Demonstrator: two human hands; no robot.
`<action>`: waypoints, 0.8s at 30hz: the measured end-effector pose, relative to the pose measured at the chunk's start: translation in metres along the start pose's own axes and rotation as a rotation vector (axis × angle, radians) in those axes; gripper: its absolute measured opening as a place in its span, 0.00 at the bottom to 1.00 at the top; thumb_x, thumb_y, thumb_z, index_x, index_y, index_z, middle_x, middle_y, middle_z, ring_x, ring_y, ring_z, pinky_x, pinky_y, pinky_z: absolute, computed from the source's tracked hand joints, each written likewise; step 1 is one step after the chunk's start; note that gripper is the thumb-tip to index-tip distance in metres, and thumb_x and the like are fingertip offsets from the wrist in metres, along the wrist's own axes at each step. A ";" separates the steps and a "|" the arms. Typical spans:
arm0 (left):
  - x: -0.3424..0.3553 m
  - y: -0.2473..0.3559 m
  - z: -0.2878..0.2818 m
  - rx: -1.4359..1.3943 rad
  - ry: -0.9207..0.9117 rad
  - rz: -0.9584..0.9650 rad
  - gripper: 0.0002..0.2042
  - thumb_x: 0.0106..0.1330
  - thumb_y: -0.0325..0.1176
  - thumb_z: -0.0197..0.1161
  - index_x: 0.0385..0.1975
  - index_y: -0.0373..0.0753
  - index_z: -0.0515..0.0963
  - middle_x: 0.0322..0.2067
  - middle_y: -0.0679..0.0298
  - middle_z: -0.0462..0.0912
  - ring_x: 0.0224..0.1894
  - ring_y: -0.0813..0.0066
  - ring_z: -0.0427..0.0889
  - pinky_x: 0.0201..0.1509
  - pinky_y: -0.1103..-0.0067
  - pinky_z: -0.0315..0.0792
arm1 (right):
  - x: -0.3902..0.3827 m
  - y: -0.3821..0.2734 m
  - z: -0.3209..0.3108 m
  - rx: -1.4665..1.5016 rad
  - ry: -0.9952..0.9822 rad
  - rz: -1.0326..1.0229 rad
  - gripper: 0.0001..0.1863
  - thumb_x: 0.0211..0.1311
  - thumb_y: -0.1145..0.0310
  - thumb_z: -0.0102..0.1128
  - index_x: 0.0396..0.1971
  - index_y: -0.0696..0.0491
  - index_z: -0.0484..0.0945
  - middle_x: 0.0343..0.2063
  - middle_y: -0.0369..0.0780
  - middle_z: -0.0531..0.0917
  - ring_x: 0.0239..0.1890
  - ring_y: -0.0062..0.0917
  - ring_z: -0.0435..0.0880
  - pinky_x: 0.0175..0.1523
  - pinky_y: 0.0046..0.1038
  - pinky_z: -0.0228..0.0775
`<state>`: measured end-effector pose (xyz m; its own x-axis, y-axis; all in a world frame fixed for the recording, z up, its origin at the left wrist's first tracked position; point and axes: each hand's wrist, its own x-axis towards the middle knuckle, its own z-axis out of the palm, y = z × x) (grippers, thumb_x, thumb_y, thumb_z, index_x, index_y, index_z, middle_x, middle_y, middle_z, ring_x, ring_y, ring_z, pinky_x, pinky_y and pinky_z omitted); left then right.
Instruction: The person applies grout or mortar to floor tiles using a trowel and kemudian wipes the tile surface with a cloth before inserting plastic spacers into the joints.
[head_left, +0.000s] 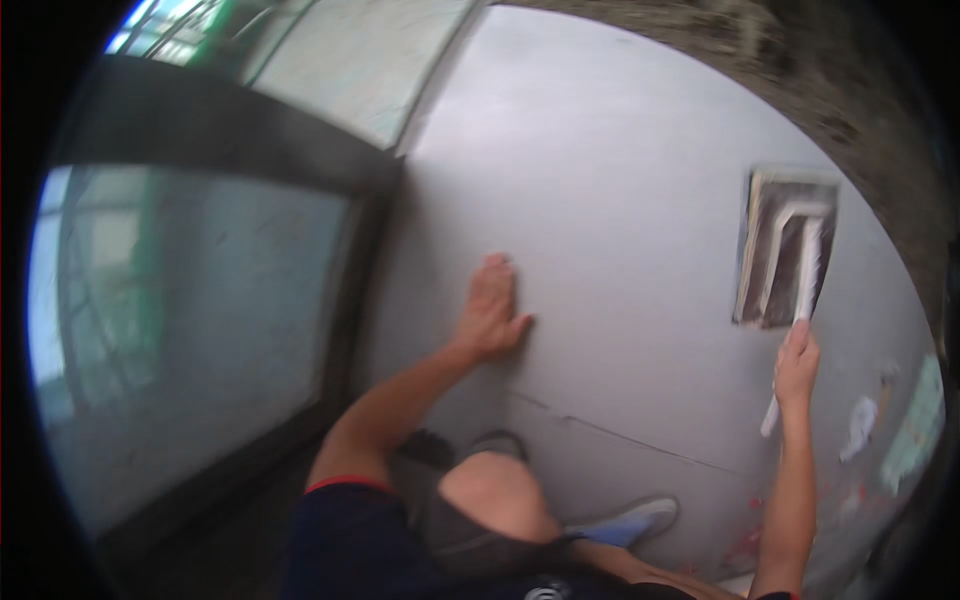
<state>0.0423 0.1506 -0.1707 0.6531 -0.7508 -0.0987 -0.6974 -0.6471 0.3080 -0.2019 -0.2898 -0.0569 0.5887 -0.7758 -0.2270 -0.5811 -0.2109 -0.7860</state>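
My left hand (492,305) lies flat on a broad, smooth light grey surface (610,130), fingers extended toward the top of the picture, near a dark-framed edge. On the right, my right hand (798,355) is closed round the long white handle of a flat rectangular tool (770,255) with a dark brown plate and a pale bracket. The tool's head rests on or just over the grey surface. A thin dark crack or line (650,440) runs across the surface below both hands. The picture is slightly blurred.
At left stands a dark-framed glossy panel (210,300) with window reflections. Rough brown ground (740,40) borders the curved far edge. My knee (490,485) and a blue-grey shoe (620,520) are low in view. Small pale scraps (860,425) and red specks lie at right.
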 end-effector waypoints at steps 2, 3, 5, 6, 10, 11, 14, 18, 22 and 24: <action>0.028 0.031 -0.009 -0.067 0.002 -0.041 0.40 0.67 0.51 0.51 0.68 0.22 0.49 0.71 0.37 0.44 0.75 0.43 0.40 0.76 0.58 0.37 | 0.016 0.033 0.001 -0.104 -0.093 0.140 0.29 0.72 0.39 0.41 0.22 0.49 0.66 0.11 0.28 0.59 0.13 0.12 0.61 0.18 0.21 0.50; 0.028 0.034 -0.011 -0.036 0.005 -0.030 0.40 0.68 0.51 0.48 0.68 0.22 0.49 0.71 0.38 0.44 0.75 0.44 0.40 0.76 0.59 0.37 | 0.021 0.038 0.013 -0.221 -0.162 0.300 0.28 0.72 0.39 0.39 0.22 0.48 0.66 0.11 0.27 0.58 0.13 0.12 0.60 0.18 0.21 0.50; -0.011 0.029 -0.014 -0.010 -0.034 -0.115 0.40 0.69 0.53 0.46 0.68 0.23 0.49 0.71 0.39 0.44 0.75 0.45 0.40 0.76 0.59 0.37 | 0.013 -0.048 0.041 -0.142 -0.317 0.388 0.28 0.73 0.40 0.39 0.23 0.48 0.66 0.10 0.27 0.57 0.12 0.13 0.59 0.17 0.22 0.50; -0.025 0.025 -0.011 0.003 -0.012 -0.155 0.40 0.69 0.53 0.45 0.68 0.23 0.50 0.72 0.39 0.44 0.75 0.45 0.40 0.76 0.59 0.37 | 0.004 -0.092 0.044 -0.087 -0.403 0.496 0.28 0.73 0.40 0.38 0.23 0.49 0.67 0.10 0.28 0.56 0.12 0.13 0.59 0.17 0.22 0.50; -0.055 0.028 0.010 0.034 0.118 -0.273 0.40 0.69 0.53 0.46 0.68 0.23 0.49 0.71 0.39 0.45 0.75 0.46 0.40 0.77 0.61 0.36 | -0.024 -0.094 0.031 -0.059 -0.370 0.286 0.28 0.73 0.41 0.39 0.25 0.50 0.67 0.11 0.29 0.57 0.15 0.13 0.61 0.20 0.21 0.54; -0.060 0.026 0.009 -0.003 0.169 -0.352 0.40 0.69 0.52 0.46 0.68 0.22 0.49 0.71 0.39 0.45 0.75 0.46 0.40 0.77 0.61 0.36 | -0.033 -0.073 0.035 -0.077 -0.252 -0.032 0.28 0.74 0.42 0.40 0.24 0.52 0.67 0.12 0.30 0.59 0.18 0.12 0.62 0.22 0.20 0.55; -0.046 0.035 0.003 -0.034 0.125 -0.396 0.41 0.68 0.52 0.47 0.68 0.21 0.48 0.71 0.39 0.45 0.75 0.46 0.39 0.77 0.61 0.36 | -0.025 0.016 0.079 -0.206 -0.141 -0.412 0.28 0.73 0.44 0.42 0.23 0.53 0.68 0.12 0.30 0.60 0.15 0.13 0.61 0.20 0.23 0.55; -0.042 0.032 -0.012 -0.050 0.110 -0.428 0.42 0.68 0.54 0.48 0.68 0.21 0.47 0.71 0.39 0.44 0.75 0.46 0.39 0.77 0.61 0.35 | -0.003 -0.013 0.097 -0.375 -0.457 0.069 0.29 0.76 0.48 0.40 0.21 0.56 0.69 0.15 0.34 0.67 0.22 0.10 0.63 0.25 0.19 0.57; -0.083 0.029 0.003 -0.024 0.154 -0.432 0.43 0.67 0.54 0.50 0.68 0.21 0.47 0.71 0.38 0.43 0.75 0.44 0.40 0.76 0.59 0.36 | -0.063 -0.142 0.115 -0.127 -0.611 0.291 0.28 0.75 0.46 0.40 0.23 0.54 0.69 0.15 0.33 0.67 0.16 0.09 0.62 0.20 0.19 0.54; -0.085 0.029 0.009 -0.051 0.193 -0.460 0.43 0.66 0.54 0.51 0.68 0.21 0.48 0.71 0.37 0.44 0.75 0.43 0.41 0.76 0.58 0.36 | -0.071 -0.132 0.112 0.022 -0.500 -0.094 0.27 0.74 0.47 0.42 0.26 0.57 0.70 0.14 0.35 0.68 0.17 0.16 0.68 0.22 0.25 0.58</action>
<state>-0.0361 0.1943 -0.1616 0.9356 -0.3480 -0.0602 -0.3120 -0.8944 0.3203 -0.1040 -0.1407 -0.0015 0.8380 -0.3733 -0.3979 -0.5038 -0.2494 -0.8270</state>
